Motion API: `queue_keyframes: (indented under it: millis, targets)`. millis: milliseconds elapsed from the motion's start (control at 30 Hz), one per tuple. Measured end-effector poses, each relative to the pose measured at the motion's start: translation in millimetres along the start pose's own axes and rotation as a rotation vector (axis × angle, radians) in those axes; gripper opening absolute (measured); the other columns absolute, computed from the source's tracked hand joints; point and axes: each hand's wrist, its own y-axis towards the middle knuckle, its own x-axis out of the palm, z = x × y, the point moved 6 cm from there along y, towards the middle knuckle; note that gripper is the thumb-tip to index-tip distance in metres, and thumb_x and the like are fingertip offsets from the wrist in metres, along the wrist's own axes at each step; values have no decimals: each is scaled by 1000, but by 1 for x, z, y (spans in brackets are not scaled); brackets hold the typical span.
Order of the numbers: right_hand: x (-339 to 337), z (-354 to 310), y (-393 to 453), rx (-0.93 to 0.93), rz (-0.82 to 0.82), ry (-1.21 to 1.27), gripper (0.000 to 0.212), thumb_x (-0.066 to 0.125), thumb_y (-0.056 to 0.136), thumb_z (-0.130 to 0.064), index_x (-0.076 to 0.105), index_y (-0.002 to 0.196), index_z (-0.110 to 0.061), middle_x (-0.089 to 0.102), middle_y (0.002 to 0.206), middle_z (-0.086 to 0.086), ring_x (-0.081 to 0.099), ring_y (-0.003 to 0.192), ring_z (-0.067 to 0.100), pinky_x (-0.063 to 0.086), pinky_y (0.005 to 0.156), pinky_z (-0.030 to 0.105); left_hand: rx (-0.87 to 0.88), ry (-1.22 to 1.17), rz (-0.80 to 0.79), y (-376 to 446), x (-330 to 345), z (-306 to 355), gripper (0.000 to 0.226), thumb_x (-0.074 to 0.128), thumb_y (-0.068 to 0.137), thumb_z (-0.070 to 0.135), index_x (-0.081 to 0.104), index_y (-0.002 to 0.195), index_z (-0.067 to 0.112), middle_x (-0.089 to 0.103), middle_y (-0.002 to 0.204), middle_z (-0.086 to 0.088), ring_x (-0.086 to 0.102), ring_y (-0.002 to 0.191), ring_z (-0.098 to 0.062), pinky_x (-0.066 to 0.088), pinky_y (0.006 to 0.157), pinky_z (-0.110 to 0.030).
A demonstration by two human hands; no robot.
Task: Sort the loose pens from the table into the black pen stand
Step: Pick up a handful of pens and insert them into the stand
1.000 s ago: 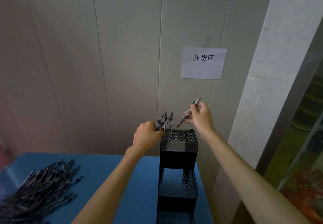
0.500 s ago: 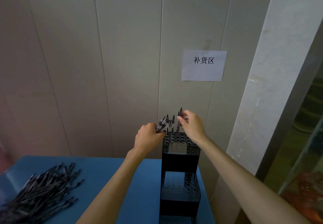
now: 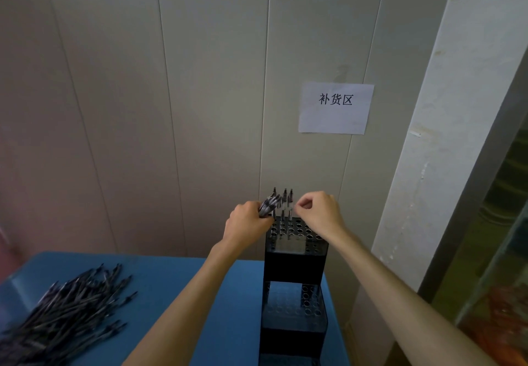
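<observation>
bare forearms, no sleeves visible

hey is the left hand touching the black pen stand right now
Cannot tell. In the head view the left hand, gripping a bundle of pens, overlaps the top corner of the black pen stand, with no visible contact or gap.

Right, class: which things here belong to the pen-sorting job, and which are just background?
Job:
- tiered black plastic pen stand
- heap of loose dark pens
- bundle of pens gripped by left hand
- right hand

Background:
- white paper sign
- blue table
</observation>
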Motion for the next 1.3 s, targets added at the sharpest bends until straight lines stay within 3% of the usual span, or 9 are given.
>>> queue_keyframes:
  millis: [167, 267, 433, 533, 633, 733, 967, 1133, 1300]
  targets:
    - [0, -14, -14, 139, -254, 477, 14, 72, 87, -29, 78, 82, -17, 77, 81, 1, 67, 74, 16, 51, 70, 29, 9, 2, -3, 5, 5, 6, 23, 64, 87, 24, 51, 69, 20, 56, 64, 2, 52, 59, -20, 38, 53, -26]
    - [1, -24, -23, 113, -301, 518, 26, 75, 86, -40, 78, 86, -13, 76, 84, 1, 66, 78, 12, 50, 76, 25, 41, -8, 11, 6, 9, 11, 26, 67, 88, 36, 54, 70, 22, 60, 64, 4, 56, 58, -16, 41, 52, -26]
    - [5, -22, -28, 170, -256, 631, 16, 75, 87, -31, 80, 93, -17, 77, 89, -7, 69, 93, 6, 43, 75, 16, 67, -17, -1, 7, 12, 16, 21, 65, 89, 39, 62, 81, 21, 64, 69, 3, 60, 62, -16, 45, 54, -27]
    - [6, -18, -28, 211, -209, 700, 14, 73, 90, -26, 80, 91, -14, 77, 86, -9, 65, 85, 1, 41, 77, 19, 51, -16, -4, 8, 11, 13, 19, 64, 89, 34, 63, 81, 16, 63, 67, 2, 58, 59, -17, 45, 55, -27]
    - [5, -11, -27, 278, -130, 771, 14, 72, 90, -25, 79, 91, -14, 77, 84, -6, 61, 74, 7, 42, 73, 22, 40, -23, -9, 8, 11, 12, 16, 62, 89, 24, 63, 82, 9, 60, 65, -1, 51, 56, -18, 40, 55, -27]
    - [7, -9, -25, 301, -97, 840, 13, 70, 91, -22, 78, 95, -12, 78, 88, 0, 72, 79, 11, 41, 69, 23, 36, -17, -18, 7, 13, 12, 15, 61, 90, 21, 60, 81, 9, 57, 65, 0, 50, 56, -17, 40, 54, -25]
    - [-11, 10, -9, 370, 116, 1209, 11, 62, 93, 0, 69, 100, 4, 75, 95, 18, 75, 87, 30, 61, 80, 37, 23, -26, -40, 10, 13, 0, 20, 61, 91, 22, 55, 73, 14, 55, 64, -1, 47, 55, -18, 38, 54, -26]
    - [-35, 23, 7, 218, 304, 894, 12, 66, 92, -1, 69, 103, -1, 74, 91, 13, 75, 81, 24, 63, 70, 30, -11, -14, 4, 13, 5, -8, 30, 61, 91, 21, 46, 67, 15, 47, 60, 1, 40, 53, -15, 30, 50, -24]
    - [-38, 13, 17, 2, 296, 518, 16, 65, 93, -4, 70, 108, -4, 73, 91, 8, 74, 77, 17, 62, 69, 30, 0, -13, 4, 14, 5, -8, 31, 61, 91, 20, 45, 66, 16, 46, 59, 2, 40, 52, -14, 30, 49, -23]
